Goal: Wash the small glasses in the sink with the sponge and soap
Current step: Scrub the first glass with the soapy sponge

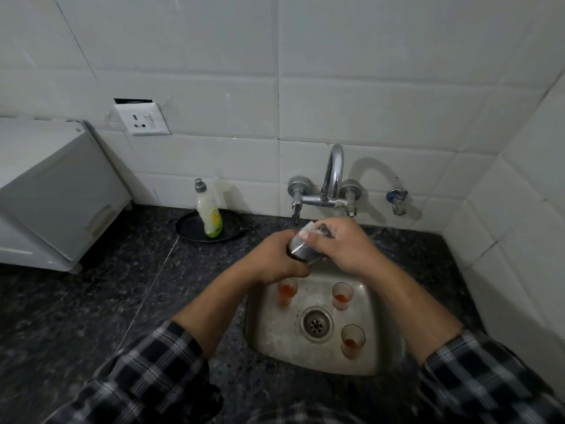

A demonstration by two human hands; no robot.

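Above the back of the steel sink (269,356), my left hand (275,260) grips a small glass (301,248) by its lower part, tilted with the mouth up and to the right. My right hand (344,249) holds a pale and dark sponge (316,229) against the glass's mouth, with its fingers curled over it. Three more small glasses stand upright in the basin with orange-red residue: one at the back left (287,291), one at the back right (342,295), one at the front right (353,341). The soap bottle (209,214) stands left of the sink.
The chrome tap (334,179) arches from the tiled wall above my hands; no water stream shows. The soap bottle stands on a black plate (189,229) on the dark granite counter (91,301). A white appliance (55,197) fills the left. The drain (316,324) lies mid-basin.
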